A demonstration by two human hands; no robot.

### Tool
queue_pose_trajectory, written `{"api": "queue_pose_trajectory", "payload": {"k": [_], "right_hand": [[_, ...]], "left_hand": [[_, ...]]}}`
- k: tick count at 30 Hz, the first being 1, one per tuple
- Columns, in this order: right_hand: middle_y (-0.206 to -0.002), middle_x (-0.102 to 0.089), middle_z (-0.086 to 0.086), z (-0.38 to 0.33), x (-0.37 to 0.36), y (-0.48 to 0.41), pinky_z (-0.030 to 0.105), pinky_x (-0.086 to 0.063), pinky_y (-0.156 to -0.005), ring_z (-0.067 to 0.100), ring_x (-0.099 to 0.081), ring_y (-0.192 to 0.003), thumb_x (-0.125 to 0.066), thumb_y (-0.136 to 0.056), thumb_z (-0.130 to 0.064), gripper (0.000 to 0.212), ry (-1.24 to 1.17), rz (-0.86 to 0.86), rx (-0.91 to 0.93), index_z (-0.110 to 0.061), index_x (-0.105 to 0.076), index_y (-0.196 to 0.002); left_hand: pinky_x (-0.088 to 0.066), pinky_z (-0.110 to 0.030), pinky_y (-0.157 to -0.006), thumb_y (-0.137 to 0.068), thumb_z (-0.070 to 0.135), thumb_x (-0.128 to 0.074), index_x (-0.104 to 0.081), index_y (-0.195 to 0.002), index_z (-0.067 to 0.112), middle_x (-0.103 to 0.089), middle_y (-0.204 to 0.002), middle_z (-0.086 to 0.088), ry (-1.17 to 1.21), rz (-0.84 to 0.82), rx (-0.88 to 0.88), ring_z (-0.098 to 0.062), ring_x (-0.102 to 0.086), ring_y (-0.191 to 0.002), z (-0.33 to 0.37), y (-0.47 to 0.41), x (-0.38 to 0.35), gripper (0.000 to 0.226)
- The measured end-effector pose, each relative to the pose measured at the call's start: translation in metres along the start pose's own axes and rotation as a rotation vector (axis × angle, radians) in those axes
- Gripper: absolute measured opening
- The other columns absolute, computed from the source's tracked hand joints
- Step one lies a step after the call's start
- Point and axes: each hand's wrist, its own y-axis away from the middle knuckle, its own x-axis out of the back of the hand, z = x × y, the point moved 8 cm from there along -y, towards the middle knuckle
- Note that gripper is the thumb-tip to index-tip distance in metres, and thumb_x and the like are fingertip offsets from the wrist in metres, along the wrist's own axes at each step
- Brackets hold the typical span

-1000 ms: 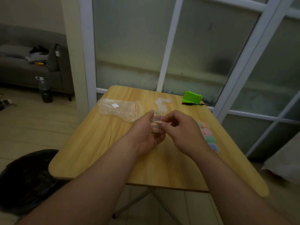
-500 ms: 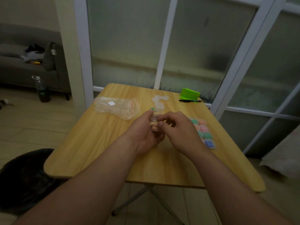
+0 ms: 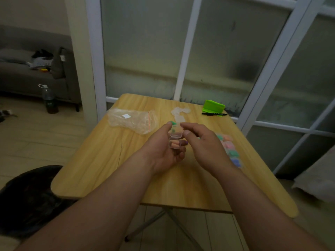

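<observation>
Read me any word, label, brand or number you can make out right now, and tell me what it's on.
No text can be read in this view.
White sticker on the plastic bag: too small to read, looks blank.
Black marker: green band of print, blurred.
Bottle on the floor: too dark and small to read.
Clear case being held: no print shows.
</observation>
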Motion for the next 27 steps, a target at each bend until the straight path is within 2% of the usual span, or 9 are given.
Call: {"api": "queue_pose_trajectory", "payload": {"k": [2,4,8,11,14,18,22,25,27], "right_hand": [[-0.120,-0.066,-0.012,-0.006,-0.001,0.002,0.016,-0.047,-0.091,-0.002,-0.060,-0.109,-0.063,-0.103,-0.023,0.024,0.028,0.015,0.064,-0.029,-0.075,-0.123],[-0.114,-0.068,-0.013,-0.010,-0.005,0.006,0.017,-0.045,-0.086,0.000,-0.059,-0.108,-0.070,-0.098,-0.027,0.015,0.080,-0.020,0.122,-0.030,-0.076,-0.111],[-0.108,-0.070,-0.014,-0.007,-0.015,0.013,0.028,-0.052,-0.082,0.003,-0.062,-0.102,-0.076,-0.093,-0.040,0.017,0.213,-0.106,0.142,-0.036,-0.064,-0.103],[-0.108,-0.068,-0.015,-0.007,-0.008,0.012,0.016,-0.049,-0.075,-0.006,-0.063,-0.097,-0.079,-0.093,-0.034,0.024,0.167,-0.095,0.132,-0.032,-0.060,-0.107],[-0.122,-0.066,-0.015,-0.003,-0.002,0.012,0.005,-0.049,-0.074,-0.016,-0.063,-0.099,-0.080,-0.094,-0.029,0.045,0.102,-0.128,0.097,-0.028,-0.055,-0.131],[-0.138,-0.059,-0.019,0.004,0.010,0.016,0.006,-0.048,-0.081,-0.011,-0.059,-0.117,-0.079,-0.094,-0.035,0.070,0.116,-0.155,0.065,-0.037,-0.042,-0.153],[-0.138,-0.061,-0.019,0.011,0.029,0.020,0.016,-0.046,-0.093,-0.002,-0.055,-0.128,-0.073,-0.098,-0.035,0.059,0.110,-0.099,0.032,-0.033,-0.048,-0.151],[-0.130,-0.061,-0.022,0.013,0.034,0.026,0.012,-0.045,-0.088,-0.010,-0.055,-0.119,-0.071,-0.100,-0.033,0.051,0.138,-0.114,0.031,-0.032,-0.052,-0.148],[-0.130,-0.061,-0.021,0.014,0.038,0.029,0.012,-0.045,-0.089,-0.006,-0.056,-0.120,-0.071,-0.100,-0.033,0.048,0.170,-0.116,0.044,-0.034,-0.055,-0.144]], "left_hand": [[-0.041,-0.026,-0.061,-0.108,0.057,-0.033,-0.057,-0.142,0.009,-0.053,-0.062,0.000,0.028,0.013,-0.010,-0.010,-0.045,-0.053,0.002,0.000,0.003,0.063],[-0.046,-0.028,-0.067,-0.109,0.051,-0.035,-0.052,-0.149,0.002,-0.059,-0.068,-0.003,0.054,0.011,-0.027,-0.012,-0.052,-0.057,0.005,-0.001,0.004,0.065],[-0.050,-0.032,-0.075,-0.105,0.030,-0.043,-0.055,-0.133,0.000,-0.055,-0.085,-0.011,0.078,0.018,-0.023,-0.019,-0.055,-0.072,0.004,-0.001,0.001,0.042],[-0.053,-0.033,-0.079,-0.098,0.015,-0.042,-0.054,-0.121,0.000,-0.057,-0.097,-0.019,0.016,-0.027,-0.031,-0.023,-0.057,-0.082,0.002,0.002,-0.004,0.030],[-0.062,-0.034,-0.081,-0.099,0.000,-0.045,-0.056,-0.136,-0.009,-0.060,-0.120,-0.026,-0.067,-0.064,-0.062,-0.027,-0.064,-0.101,0.002,0.006,-0.007,0.040],[-0.065,-0.036,-0.084,-0.104,-0.006,-0.046,-0.059,-0.123,-0.004,-0.071,-0.109,-0.024,-0.083,-0.054,-0.094,-0.027,-0.075,-0.094,0.001,0.013,-0.011,0.023],[-0.063,-0.043,-0.087,-0.102,-0.012,-0.044,-0.056,-0.122,-0.003,-0.074,-0.103,-0.024,-0.065,-0.039,-0.111,-0.030,-0.079,-0.088,-0.001,0.015,-0.016,0.025],[-0.064,-0.042,-0.087,-0.100,-0.014,-0.044,-0.062,-0.109,-0.001,-0.075,-0.101,-0.023,-0.082,-0.026,-0.112,-0.031,-0.078,-0.092,-0.004,0.017,-0.022,0.024],[-0.064,-0.040,-0.089,-0.100,-0.014,-0.043,-0.064,-0.111,-0.003,-0.077,-0.098,-0.021,-0.116,-0.033,-0.122,-0.030,-0.077,-0.097,-0.007,0.017,-0.026,0.026]]}}
